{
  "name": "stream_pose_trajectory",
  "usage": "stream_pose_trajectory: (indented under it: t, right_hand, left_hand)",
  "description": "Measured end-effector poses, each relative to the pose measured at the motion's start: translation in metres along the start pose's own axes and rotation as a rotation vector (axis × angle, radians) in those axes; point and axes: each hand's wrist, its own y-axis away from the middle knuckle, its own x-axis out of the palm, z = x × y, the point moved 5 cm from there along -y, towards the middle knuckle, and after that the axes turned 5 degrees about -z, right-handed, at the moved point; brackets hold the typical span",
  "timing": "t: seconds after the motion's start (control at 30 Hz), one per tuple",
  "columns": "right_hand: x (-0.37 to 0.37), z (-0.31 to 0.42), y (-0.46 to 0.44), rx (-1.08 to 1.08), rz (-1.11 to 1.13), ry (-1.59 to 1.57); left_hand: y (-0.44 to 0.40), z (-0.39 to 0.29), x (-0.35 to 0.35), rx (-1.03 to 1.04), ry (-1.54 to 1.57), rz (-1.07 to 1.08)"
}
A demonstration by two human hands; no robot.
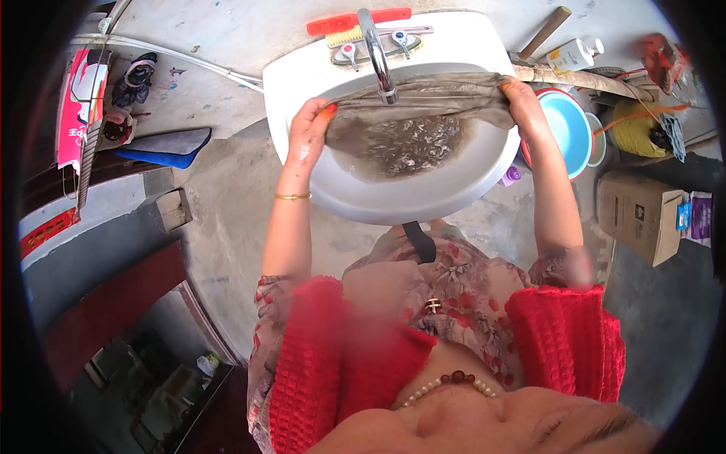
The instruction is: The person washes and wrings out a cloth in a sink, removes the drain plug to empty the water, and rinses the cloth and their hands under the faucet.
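A wet grey-brown cloth (446, 97) is stretched across the back of the white sink (408, 206), below the chrome faucet (376, 57). My left hand (308, 127) grips its left end near the sink's left rim, fingers closed. At the right rim, my right hand (522, 104) is closed on the other end. The cloth's lower left part hangs into murky brown water (416, 147) that ripples in the basin. What kind of cloth it is, I cannot make out.
Behind the faucet lie a brush (348, 35) and a red strip-like object (359, 20). Right of the sink are a light blue basin (567, 132), a white bottle (572, 56) and a cardboard box (639, 216). A purple bottle (511, 176) stands below the rim.
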Motion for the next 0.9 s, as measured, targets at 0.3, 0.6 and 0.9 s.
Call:
stream_pose_trajectory:
  t: [0.3, 0.6, 0.9]
  right_hand:
    - [0.048, -0.103, -0.05, 0.157, 0.129, 0.814]
    - [0.122, -0.146, -0.024, -0.172, 0.298, 1.315]
    - [0.136, -0.195, -0.041, 0.065, 0.117, 0.791]
  left_hand:
    - [-0.025, 0.056, -0.006, 0.218, -0.989, -0.211]
    - [0.026, 0.11, 0.116, -0.098, -0.822, 0.07]
    - [0.026, 0.167, 0.1, -0.739, -0.104, -0.134]
